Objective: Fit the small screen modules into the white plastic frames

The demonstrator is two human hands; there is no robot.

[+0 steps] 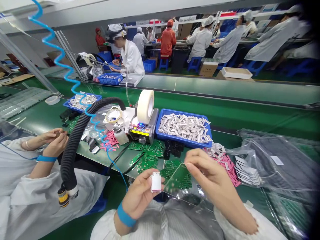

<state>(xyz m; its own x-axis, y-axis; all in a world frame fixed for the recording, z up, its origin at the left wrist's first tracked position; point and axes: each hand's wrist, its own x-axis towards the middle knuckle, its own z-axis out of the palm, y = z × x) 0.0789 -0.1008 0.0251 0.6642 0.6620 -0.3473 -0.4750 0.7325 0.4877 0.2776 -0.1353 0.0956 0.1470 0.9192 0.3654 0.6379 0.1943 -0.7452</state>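
Note:
My left hand (138, 196) pinches a small white rectangular part (156, 182) between thumb and fingers. My right hand (212, 176) holds a green circuit board (178, 178) by its edge, tilted, close to the white part but apart from it. Beneath and beyond the board lies a loose pile of green circuit boards (147, 156). A blue tray (183, 128) heaped with small white-and-silver parts stands further ahead, beyond my hands.
A tape dispenser (143, 128) with a white roll sits left of the tray. A co-worker's hands (56, 141) work at the left, behind a black corrugated hose (75, 140). Pink-and-white parts (226, 166) and a plastic-wrapped black grid tray (277, 160) lie to the right.

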